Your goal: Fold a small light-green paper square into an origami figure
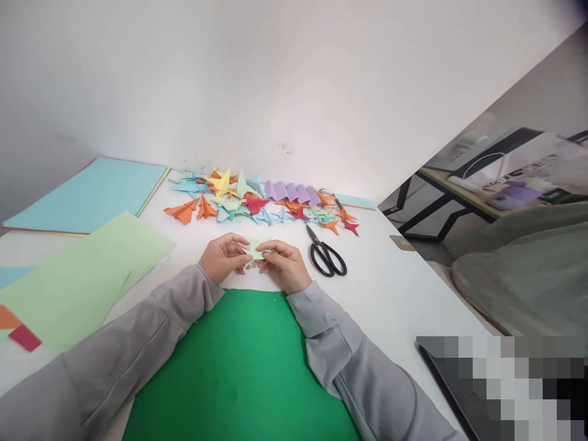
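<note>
A small piece of folded light green paper (255, 247) is held between both hands, just above the white table. My left hand (225, 257) pinches its left side with thumb and fingers. On the right side my right hand (285, 262) grips it the same way. Fingers cover part of the paper, so its full shape is hidden. Below the wrists lies a green mat (239, 361). Black-handled scissors (326, 254) rest to the right of my right hand, blades pointing away from me.
Several folded paper shapes (255, 204) and a purple pleated strip (293, 192) line the wall. Blue sheets (92, 196) and light green sheets (87, 278) lie at left, near orange and red scraps (25, 337). A dark-edged device (443, 386), partly pixelated, sits at lower right.
</note>
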Demonstrator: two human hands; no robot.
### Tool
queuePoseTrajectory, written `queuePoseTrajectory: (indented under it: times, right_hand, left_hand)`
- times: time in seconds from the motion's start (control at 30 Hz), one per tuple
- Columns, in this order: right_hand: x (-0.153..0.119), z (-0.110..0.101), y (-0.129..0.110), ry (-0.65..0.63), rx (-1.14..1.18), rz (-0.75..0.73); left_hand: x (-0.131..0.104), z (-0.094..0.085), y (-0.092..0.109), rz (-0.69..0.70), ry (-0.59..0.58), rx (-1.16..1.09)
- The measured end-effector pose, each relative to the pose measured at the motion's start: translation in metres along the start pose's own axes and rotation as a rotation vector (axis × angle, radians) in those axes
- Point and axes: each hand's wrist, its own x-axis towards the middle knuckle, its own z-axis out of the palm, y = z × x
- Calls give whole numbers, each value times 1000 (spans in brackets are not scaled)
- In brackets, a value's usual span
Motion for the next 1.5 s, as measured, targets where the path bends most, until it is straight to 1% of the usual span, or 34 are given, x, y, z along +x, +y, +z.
queuePoseTrajectory:
  times: [0.27, 0.5, 0.67, 0.77, 0.83, 0.9, 0.97, 1.03, 1.1, 1.27, 1.43, 1.5]
  right_hand:
    - [-3, 2, -3, -57, -109, -46]
    - [-3, 3, -3, -25, -101, -55]
    - [-2, 3, 1, -56, -88, -52]
    - [-1, 4, 2, -22, -105, -52]
    - [-1, 4, 2, 11, -90, -56]
    - [-1, 4, 1, 34, -85, -68]
    - [-1, 4, 0, 50, -89, -83]
    - [-1, 4, -1, 57, -89, -90]
    - [-1, 4, -1, 58, -89, -95]
    - [-1, 4, 0, 35, -81, -97]
    - [0, 2, 1, 78, -45, -89]
    - [1, 2, 2, 76, -31, -82]
  left_hand:
    - [2, -2, -2, 9, 51, -8]
    - [1, -1, -2, 4, 16, 19]
    - [0, 1, -3, 14, 12, 26]
    - [0, 1, -4, 32, -3, 71]
    - [0, 1, -4, 36, 13, 85]
    - [0, 1, -4, 41, 30, 75]
    - [0, 1, -4, 60, 17, 60]
    - [0, 1, -5, 84, -11, 68]
    - [0, 1, -6, 92, -14, 95]
    - [1, 1, -10, 99, 24, 99]
    - [2, 0, -8, 95, 54, 72]
    - [2, 1, -8, 92, 61, 64]
